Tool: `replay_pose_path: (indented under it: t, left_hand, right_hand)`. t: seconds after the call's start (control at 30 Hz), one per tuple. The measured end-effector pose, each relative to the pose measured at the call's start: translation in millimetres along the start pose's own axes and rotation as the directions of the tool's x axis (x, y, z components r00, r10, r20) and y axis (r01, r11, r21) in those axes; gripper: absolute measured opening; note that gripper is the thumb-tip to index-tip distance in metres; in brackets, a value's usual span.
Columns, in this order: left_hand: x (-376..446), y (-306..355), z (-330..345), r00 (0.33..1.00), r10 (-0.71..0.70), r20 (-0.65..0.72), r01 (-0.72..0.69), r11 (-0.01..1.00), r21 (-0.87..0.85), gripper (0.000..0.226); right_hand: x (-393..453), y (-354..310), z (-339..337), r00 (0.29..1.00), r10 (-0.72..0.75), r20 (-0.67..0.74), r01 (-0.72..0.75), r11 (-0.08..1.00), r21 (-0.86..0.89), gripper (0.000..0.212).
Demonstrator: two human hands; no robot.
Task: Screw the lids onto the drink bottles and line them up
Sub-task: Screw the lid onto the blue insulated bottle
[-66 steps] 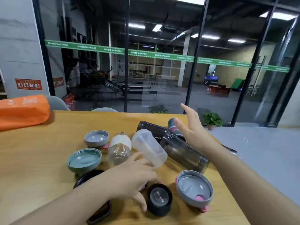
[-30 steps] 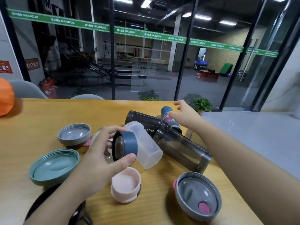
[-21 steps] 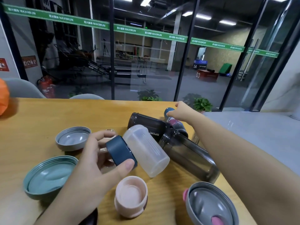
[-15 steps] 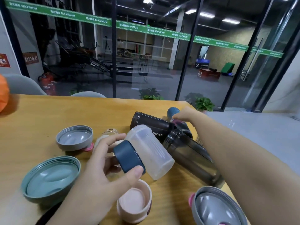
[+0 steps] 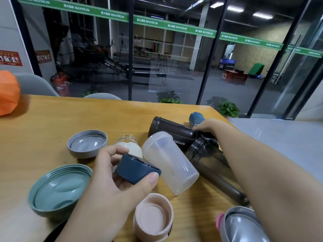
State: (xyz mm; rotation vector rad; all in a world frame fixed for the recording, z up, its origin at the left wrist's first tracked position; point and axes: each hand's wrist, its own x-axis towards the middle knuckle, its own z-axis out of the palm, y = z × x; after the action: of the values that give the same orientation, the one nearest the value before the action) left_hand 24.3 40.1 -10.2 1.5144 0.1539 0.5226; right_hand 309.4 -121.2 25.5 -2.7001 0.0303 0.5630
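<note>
My left hand (image 5: 111, 182) holds a dark blue lid (image 5: 137, 171) between thumb and fingers, above the table. My right hand (image 5: 208, 125) reaches far across and grips a small blue bottle (image 5: 196, 118) lying behind the pile. Several bottles lie on their sides: a clear plastic one (image 5: 170, 162), a black one marked SPORT (image 5: 172, 132) and a smoky dark one (image 5: 215, 170). A small glass bottle with a cream band (image 5: 129, 144) lies behind my left fingers. Loose lids lie around: grey (image 5: 87, 143), green (image 5: 59, 187), pink (image 5: 153, 217), and grey with a pink tab (image 5: 243, 226).
The wooden table (image 5: 43, 123) ends at a right edge close to the bottles. An orange bag (image 5: 7, 92) sits at the far left. Grey chair backs (image 5: 35, 84) and a glass wall stand beyond the table.
My left hand picked up the dark blue lid and lifted it, uncovering the pink lid. My right hand moved from open in the air to gripping the small blue bottle.
</note>
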Motion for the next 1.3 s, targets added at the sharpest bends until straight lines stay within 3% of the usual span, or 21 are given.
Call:
replay_pose_path:
  t: [0.13,0.27,0.37,0.57,0.7,0.83,1.03,1.3]
  left_hand:
    - [-0.4,3.6,-1.0,1.000,-0.008,-0.028,0.009,0.999,0.034,0.076]
    - [-0.2,2.1,-1.3,0.999,0.029,-0.016,-0.030,0.999,-0.039,0.075]
    - [-0.7,3.5,-1.5,0.999,0.048,-0.003,-0.048,0.997,-0.064,0.076]
    - [0.0,5.7,-7.0,0.998,0.050,0.034,-0.046,0.994,-0.098,0.097]
    - [2.2,4.4,-8.5,0.999,0.033,0.018,-0.031,0.992,-0.119,0.085]
    - [5.0,5.1,-9.2,1.000,0.002,-0.031,-0.008,0.984,-0.177,0.058]
    - [4.7,12.0,-11.1,0.999,-0.025,-0.042,0.015,0.974,-0.225,0.050]
    - [4.7,15.0,-22.4,0.998,-0.028,0.054,0.040,0.968,-0.247,0.088]
  right_hand:
    - [7.0,1.0,1.1,0.999,0.012,-0.040,-0.010,0.999,0.047,0.017]
    - [3.8,0.7,0.9,0.987,-0.014,-0.160,0.029,0.995,0.097,0.034]
    - [0.3,-1.6,-2.6,0.966,-0.037,-0.255,0.066,0.992,0.103,0.034]
    - [-13.7,-9.6,-19.7,0.865,-0.134,-0.484,0.176,0.983,0.043,0.051]
    - [-31.5,-14.5,-26.6,0.771,-0.279,-0.572,0.313,0.949,-0.042,0.060]
    - [-51.8,-15.1,-24.1,0.658,-0.414,-0.628,0.434,0.891,-0.133,0.072]
    - [-89.0,0.4,-13.4,0.556,-0.531,-0.639,0.557,0.809,-0.188,0.074]
    - [-127.8,23.9,4.4,0.465,-0.644,-0.607,0.722,0.673,-0.160,0.082]
